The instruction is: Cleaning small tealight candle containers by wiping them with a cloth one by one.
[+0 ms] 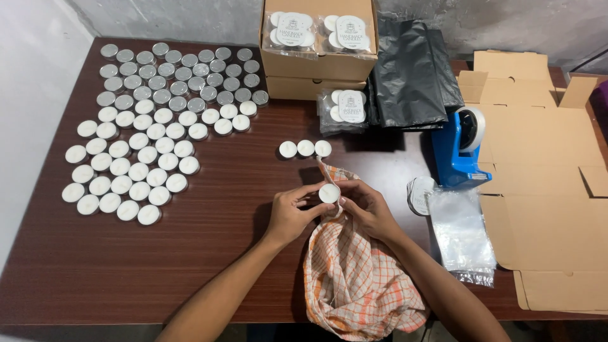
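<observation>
Both hands hold one tealight (329,193) above the checked cloth (354,272): left hand (292,212) and right hand (367,208) pinch its rim, seemingly wiping it. Three candles (305,148) wait on the bench (209,253); setting this one beside them needs a steady grip.

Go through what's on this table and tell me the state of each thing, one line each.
Left hand: gripping a tea light.
Right hand: gripping the same tea light.
Tea light: held up between both hands.
Checked cloth: crumpled, hanging off the table's edge.
Three tea lights: lined up in a row.
Loose tea lights: spread in rows, unpacked.
Cardboard box: open, packets inside.
Flat carton: unfolded.
Tape dispenser: upright, loaded.
Clear bags: lying flat.
</observation>
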